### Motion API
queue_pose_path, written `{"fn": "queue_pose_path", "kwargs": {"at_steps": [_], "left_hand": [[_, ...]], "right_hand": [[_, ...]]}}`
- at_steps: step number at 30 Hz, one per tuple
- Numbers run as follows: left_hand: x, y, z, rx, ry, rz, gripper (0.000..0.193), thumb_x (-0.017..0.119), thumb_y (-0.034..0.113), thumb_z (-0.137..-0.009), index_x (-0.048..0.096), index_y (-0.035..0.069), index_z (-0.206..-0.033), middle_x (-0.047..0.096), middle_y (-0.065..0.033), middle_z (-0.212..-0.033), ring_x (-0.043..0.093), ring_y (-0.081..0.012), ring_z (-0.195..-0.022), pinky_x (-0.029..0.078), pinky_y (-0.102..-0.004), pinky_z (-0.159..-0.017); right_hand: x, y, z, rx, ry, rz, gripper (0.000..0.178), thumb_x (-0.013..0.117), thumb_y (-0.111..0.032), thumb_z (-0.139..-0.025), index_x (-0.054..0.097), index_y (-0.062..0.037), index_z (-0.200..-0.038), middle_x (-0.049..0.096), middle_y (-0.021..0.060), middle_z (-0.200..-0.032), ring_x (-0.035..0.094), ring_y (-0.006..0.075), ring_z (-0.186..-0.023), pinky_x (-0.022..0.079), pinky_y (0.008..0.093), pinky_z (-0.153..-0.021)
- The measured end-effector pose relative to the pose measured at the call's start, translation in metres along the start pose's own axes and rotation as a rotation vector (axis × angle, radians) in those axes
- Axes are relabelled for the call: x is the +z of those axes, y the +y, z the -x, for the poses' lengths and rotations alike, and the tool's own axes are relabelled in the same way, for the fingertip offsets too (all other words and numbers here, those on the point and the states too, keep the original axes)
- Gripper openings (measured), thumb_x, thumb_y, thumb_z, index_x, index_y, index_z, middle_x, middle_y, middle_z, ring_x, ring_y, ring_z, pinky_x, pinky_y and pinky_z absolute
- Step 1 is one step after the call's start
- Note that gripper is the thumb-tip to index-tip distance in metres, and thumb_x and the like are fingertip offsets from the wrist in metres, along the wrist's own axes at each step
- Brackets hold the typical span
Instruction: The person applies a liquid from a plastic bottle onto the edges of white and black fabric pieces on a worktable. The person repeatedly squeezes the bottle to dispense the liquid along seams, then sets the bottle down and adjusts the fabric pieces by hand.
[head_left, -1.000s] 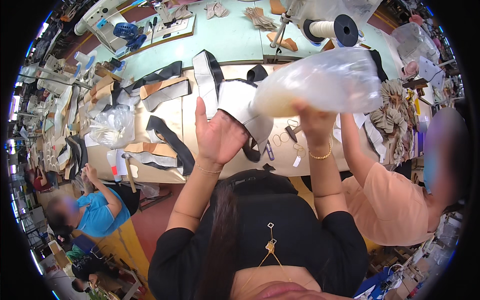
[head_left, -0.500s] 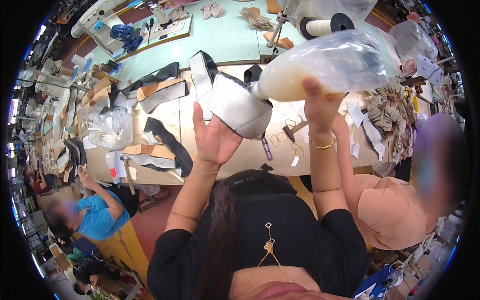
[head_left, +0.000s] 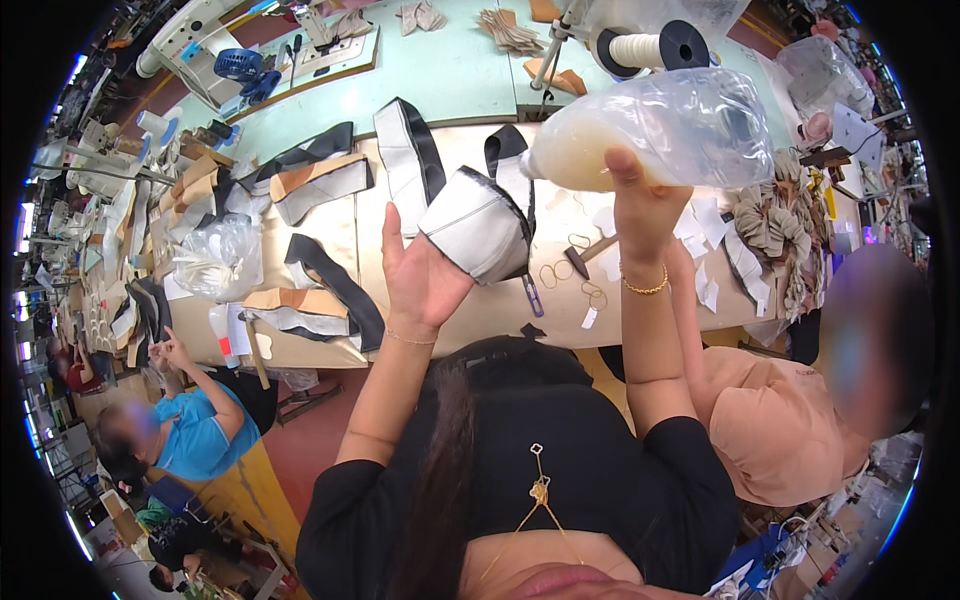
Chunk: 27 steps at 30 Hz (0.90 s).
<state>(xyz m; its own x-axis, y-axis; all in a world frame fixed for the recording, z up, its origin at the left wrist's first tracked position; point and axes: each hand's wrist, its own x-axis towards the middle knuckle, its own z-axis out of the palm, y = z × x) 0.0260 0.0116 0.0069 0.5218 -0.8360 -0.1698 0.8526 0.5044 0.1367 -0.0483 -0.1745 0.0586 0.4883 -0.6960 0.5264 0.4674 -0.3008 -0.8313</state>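
Observation:
My left hand [head_left: 428, 284] supports a curved white stitched piece [head_left: 474, 226] with dark edges, which looks like a shoe upper. Its thumb stands apart, while the fingers are hidden behind the piece. In my right hand [head_left: 646, 212] is a translucent plastic squeeze bottle [head_left: 690, 120], held on its side with cloudy yellowish liquid in it. The bottle's narrow tip points left, just above and apart from the piece's right edge. Below the bottle, a hammer [head_left: 594, 254] and small purple-handled snips [head_left: 533, 297] lie on the table.
Black-and-white strips [head_left: 410, 150] and tan-and-white pieces [head_left: 322, 186] lie around the beige table [head_left: 470, 325]. A clear bag [head_left: 217, 256] rests at left. A thread spool [head_left: 650, 50] and sewing machine [head_left: 190, 55] stand beyond. Co-workers in peach [head_left: 775, 420] and blue [head_left: 208, 430] sit on either side.
The bottle's tip has come away from the white piece and moved slightly right and up. My left hand has shifted the piece a little lower, tilting it.

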Motion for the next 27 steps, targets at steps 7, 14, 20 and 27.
{"fn": "queue_pose_path", "kwargs": {"at_steps": [7, 14, 20, 27], "left_hand": [[0.004, -0.003, 0.008, 0.033, 0.015, -0.16, 0.084, 0.036, 0.064, -0.085, 0.024, 0.002, -0.14, 0.031, -0.015, -0.142, 0.03, -0.0317, -0.131, 0.019, -0.0466, -0.108], [0.007, 0.0, 0.004, 0.0, 0.015, -0.111, 0.089, 0.033, 0.068, -0.083, 0.022, 0.001, -0.14, 0.029, -0.015, -0.144, 0.027, -0.0329, -0.132, 0.018, -0.0471, -0.109], [0.014, -0.009, 0.002, -0.006, 0.006, -0.172, 0.094, 0.029, 0.072, -0.082, 0.02, -0.001, -0.141, 0.028, -0.0163, -0.144, 0.027, -0.0311, -0.132, 0.018, -0.0433, -0.11], [0.018, -0.006, -0.007, -0.083, -0.1, -0.275, 0.101, 0.022, 0.077, -0.079, 0.017, -0.002, -0.141, 0.026, -0.0148, -0.145, 0.025, -0.0263, -0.133, 0.015, -0.0372, -0.111]], "right_hand": [[0.004, 0.016, 0.002, 0.118, -0.049, 0.417, 0.042, 0.079, -0.018, -0.071, 0.06, 0.004, -0.101, 0.064, 0.0105, -0.095, 0.062, 0.0165, -0.083, 0.05, 0.0273, -0.074], [-0.009, 0.01, 0.011, -0.033, -0.09, 0.411, 0.041, 0.078, -0.014, -0.072, 0.06, 0.0042, -0.103, 0.064, 0.0095, -0.097, 0.061, 0.0154, -0.085, 0.05, 0.0271, -0.075], [-0.002, 0.007, 0.021, -0.027, -0.02, 0.056, 0.039, 0.079, -0.016, -0.072, 0.06, 0.0033, -0.099, 0.064, 0.0072, -0.092, 0.06, 0.014, -0.081, 0.049, 0.0266, -0.074], [0.006, 0.008, 0.027, -0.074, -0.202, 0.045, 0.04, 0.08, -0.015, -0.069, 0.061, 0.0019, -0.099, 0.065, 0.0078, -0.092, 0.061, 0.0149, -0.082, 0.049, 0.0268, -0.074]]}}
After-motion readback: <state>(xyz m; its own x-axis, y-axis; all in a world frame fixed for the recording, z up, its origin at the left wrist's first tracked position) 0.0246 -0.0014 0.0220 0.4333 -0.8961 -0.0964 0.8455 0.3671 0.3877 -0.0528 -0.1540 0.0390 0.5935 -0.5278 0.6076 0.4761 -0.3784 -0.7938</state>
